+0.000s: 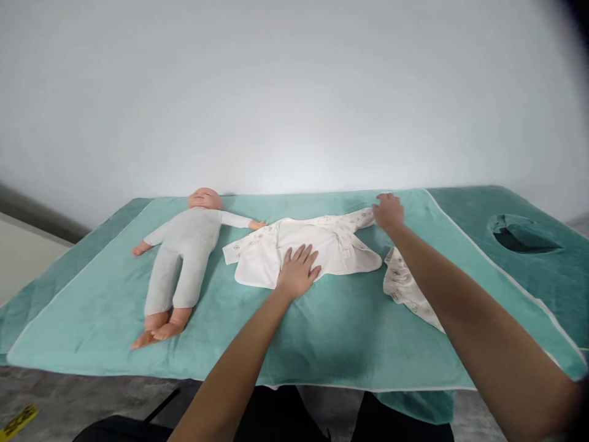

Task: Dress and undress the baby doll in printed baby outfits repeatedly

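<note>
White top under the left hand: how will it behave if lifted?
Likely floppy: the white top lies flat with soft creases. Probably light, since its edges look thin. Lifted by the sleeve at the right hand, it would likely sag, as nothing visible stiffens it.

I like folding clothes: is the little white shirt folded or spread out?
The shirt is spread out: its sleeves stretch to opposite sides, and its body lies broad across the green cover.
</note>
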Demonstrator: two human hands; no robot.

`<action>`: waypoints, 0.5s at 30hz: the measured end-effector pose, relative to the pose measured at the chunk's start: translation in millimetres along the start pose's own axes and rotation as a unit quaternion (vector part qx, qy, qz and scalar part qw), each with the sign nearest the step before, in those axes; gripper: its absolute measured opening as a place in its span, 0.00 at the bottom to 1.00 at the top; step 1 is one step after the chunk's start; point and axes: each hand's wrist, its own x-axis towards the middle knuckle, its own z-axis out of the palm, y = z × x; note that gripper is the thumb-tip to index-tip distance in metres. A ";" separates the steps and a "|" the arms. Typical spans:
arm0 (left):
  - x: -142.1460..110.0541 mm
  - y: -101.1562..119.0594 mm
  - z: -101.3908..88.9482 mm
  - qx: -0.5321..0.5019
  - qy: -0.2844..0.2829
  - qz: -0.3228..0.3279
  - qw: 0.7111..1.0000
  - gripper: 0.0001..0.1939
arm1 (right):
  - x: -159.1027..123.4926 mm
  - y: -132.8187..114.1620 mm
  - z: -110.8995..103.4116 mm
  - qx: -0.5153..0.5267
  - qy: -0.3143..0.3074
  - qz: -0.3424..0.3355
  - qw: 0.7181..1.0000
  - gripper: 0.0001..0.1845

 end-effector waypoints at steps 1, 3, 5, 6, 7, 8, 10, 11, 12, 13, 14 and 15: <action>0.0 -0.2 -0.1 0.001 0.000 -0.001 1.000 0.29 | -10.3 -13.7 4.4 0.009 -0.002 -0.010 1.000 0.19; 0.3 -0.3 0.5 0.000 0.002 -0.002 1.000 0.29 | -40.8 -38.5 16.5 0.030 -0.012 -0.037 0.999 0.19; 0.4 0.2 1.1 -0.003 0.006 -0.002 1.000 0.28 | -80.3 -55.9 28.8 0.042 -0.011 -0.058 0.997 0.19; 0.3 0.8 0.8 -0.004 0.010 -0.002 1.000 0.28 | -100.9 -61.5 33.5 0.044 -0.010 -0.077 0.996 0.18; 0.1 1.7 -0.2 -0.006 0.015 -0.003 1.000 0.27 | -120.6 -65.3 36.9 0.047 -0.007 -0.098 0.994 0.17; -0.4 2.9 -2.1 -0.007 0.021 -0.002 1.000 0.26 | -138.6 -67.8 39.0 0.053 -0.008 -0.129 0.990 0.17; -2.5 6.4 -8.5 -0.009 0.041 -0.001 0.999 0.23 | -166.2 -70.7 40.3 0.062 -0.018 -0.196 0.978 0.17; -4.6 8.6 -12.9 -0.011 0.052 0.001 0.999 0.21 | -175.3 -71.6 40.3 0.063 -0.021 -0.218 0.974 0.17; -7.7 11.1 -17.8 -0.015 0.060 0.003 0.998 0.20 | -181.3 -72.2 40.2 0.061 -0.019 -0.227 0.972 0.16; -12.1 13.7 -23.0 -0.019 0.065 0.007 0.998 0.18 | -184.7 -72.6 40.5 0.056 -0.012 -0.223 0.973 0.16; -17.8 16.2 -28.2 -0.024 0.065 0.015 0.997 0.17 | -186.1 -72.7 41.1 0.051 -0.002 -0.213 0.976 0.15; -24.9 18.2 -33.0 -0.028 0.062 0.027 0.997 0.16 | -186.1 -72.5 42.1 0.045 0.008 -0.204 0.978 0.14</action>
